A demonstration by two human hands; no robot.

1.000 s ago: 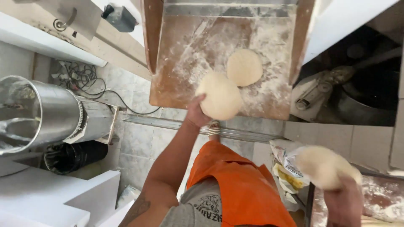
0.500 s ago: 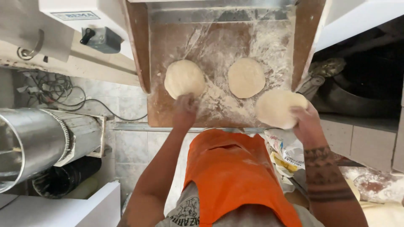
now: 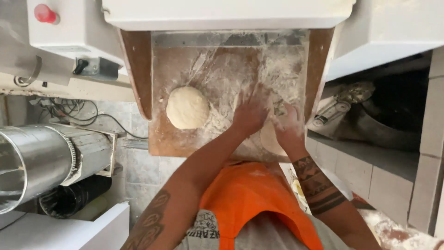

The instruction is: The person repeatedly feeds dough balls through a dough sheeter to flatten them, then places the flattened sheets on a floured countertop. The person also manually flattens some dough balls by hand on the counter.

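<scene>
At the far left sits a shiny steel cylinder (image 3: 32, 162) on its side, with a tangle of dark cables (image 3: 74, 111) above it and a white machine housing (image 3: 74, 32) carrying a red knob (image 3: 45, 13). None of that is near your hands.

Moving right, you meet the floured wooden board (image 3: 185, 143), a sloped tray with raised brown side walls under the white machine body. On its left half lies one round disc of dough (image 3: 187, 107), flattened, pale, and lying free: neither hand touches it. By its shape it looks already pressed out, so that piece reads as done for this stage.

Next comes your left hand (image 3: 249, 113), palm down with the fingers spread wide and flat on the floured middle of the board. Whether dough lies beneath it you cannot tell from here; the hand hides what it covers.

Just beside it, your right hand (image 3: 287, 126) presses down near the board's right wall, fingers loosely together, resting on a second disc of dough (image 3: 269, 139) whose pale edge shows below the palm at the board's lower right. This piece is the one in work and looks unfinished.

Below, your orange apron (image 3: 249, 203) fills the foreground; to the right a dark recess (image 3: 370, 115) holds metal parts.
</scene>
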